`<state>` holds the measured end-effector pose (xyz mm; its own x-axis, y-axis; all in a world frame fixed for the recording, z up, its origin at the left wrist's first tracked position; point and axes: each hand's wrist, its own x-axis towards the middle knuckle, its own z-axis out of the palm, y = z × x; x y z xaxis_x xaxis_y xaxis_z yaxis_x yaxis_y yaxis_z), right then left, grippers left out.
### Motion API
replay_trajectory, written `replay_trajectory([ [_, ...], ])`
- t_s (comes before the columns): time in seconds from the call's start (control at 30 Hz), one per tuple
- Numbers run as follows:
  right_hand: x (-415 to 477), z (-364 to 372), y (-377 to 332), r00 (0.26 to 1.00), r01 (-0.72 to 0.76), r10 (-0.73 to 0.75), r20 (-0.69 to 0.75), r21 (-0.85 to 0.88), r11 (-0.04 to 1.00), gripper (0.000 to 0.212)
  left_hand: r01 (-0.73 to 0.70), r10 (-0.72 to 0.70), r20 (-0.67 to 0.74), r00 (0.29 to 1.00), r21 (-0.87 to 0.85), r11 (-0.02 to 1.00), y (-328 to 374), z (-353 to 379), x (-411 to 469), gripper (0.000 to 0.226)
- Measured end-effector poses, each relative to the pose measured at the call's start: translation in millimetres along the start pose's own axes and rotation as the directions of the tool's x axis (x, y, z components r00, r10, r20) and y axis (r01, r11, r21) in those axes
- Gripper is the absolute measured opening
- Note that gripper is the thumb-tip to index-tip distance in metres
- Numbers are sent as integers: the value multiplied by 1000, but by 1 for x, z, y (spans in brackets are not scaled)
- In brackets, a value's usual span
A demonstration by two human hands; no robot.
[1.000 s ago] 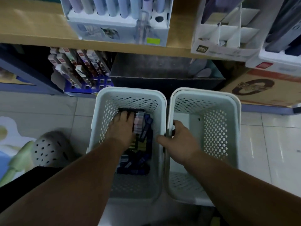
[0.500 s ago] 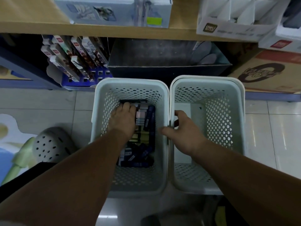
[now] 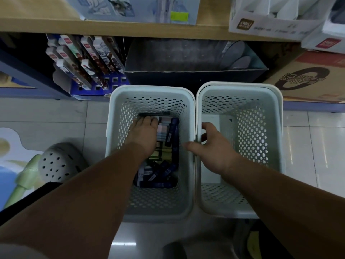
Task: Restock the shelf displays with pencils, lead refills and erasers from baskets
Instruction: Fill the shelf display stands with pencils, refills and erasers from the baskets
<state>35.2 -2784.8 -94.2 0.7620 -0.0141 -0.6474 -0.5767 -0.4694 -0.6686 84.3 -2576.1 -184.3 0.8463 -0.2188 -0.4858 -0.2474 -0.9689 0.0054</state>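
Lead refill packs [image 3: 160, 176], dark blue with HB printed on them, lie heaped in the bottom of the left basket [image 3: 149, 88], which stands on the floor tiles below the wooden shelf [image 3: 112, 27]. A pastel stack [image 3: 163, 128] sits at the far end of the same basket, beside more dark packs. The person's left arm slants down into this basket, and the left hand [image 3: 143, 133] lies palm down over the far end, just beside that pastel stack. Its fingertips bend out of sight, so I cannot tell whether they grip anything. The right hand [image 3: 214, 148] is at the seam where the two baskets touch. Its fingers are curled over the near-side rim of the right basket [image 3: 240, 85] and its thumb points out toward the left basket.
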Motion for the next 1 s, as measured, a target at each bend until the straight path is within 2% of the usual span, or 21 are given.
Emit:
replay_trajectory([
  [0.23, -1, 1, 1, 1000, 10, -10, -12, 17, 1000, 74, -19, 20, 16, 1000, -33, 999, -4, 2, 2, 91],
  [0.5, 1, 4, 2, 1000, 8, -7, -24, 52, 999, 73, -54, 55, 7, 998, -78, 995, -8, 4, 5, 51],
  [0.67, -1, 3, 2, 1000, 9, -8, -25, 37, 999, 69, -109, 105, 75, 992, 57, 992, -9, -20, 17, 38],
  [1.0, -2, 3, 2, 999, 8, -6, -38, 55, 998, 69, -22, 96, 229, 969, -304, 952, -11, -16, 23, 29],
])
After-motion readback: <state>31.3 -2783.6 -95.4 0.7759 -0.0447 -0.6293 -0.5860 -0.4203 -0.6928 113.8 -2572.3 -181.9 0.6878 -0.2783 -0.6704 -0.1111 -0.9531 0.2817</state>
